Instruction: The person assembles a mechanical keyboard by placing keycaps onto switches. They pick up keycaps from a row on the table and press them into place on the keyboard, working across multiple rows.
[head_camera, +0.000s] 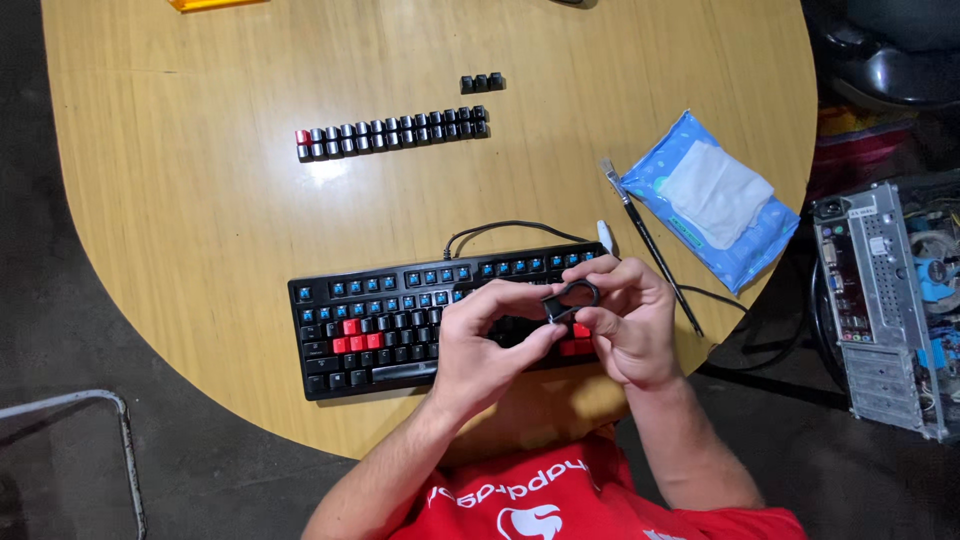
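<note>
Two hands: left hand (490, 345) and right hand (625, 320), fingers pinching a black keycap puller (572, 297).
Below: keyboard (400, 320) on counter (200, 220).
Risk: puller may slip, dropping onto keys.

The table (200, 220) was pale wood with fine grain — smooth, with a soft sheen that threw back light just beyond the keyboard (380, 325). The keyboard was matt black plastic, some caps red. Right of it lay a glossy blue plastic wipes pack (745, 245) — farther right stood a bare grey metal computer case (880, 310).
</note>
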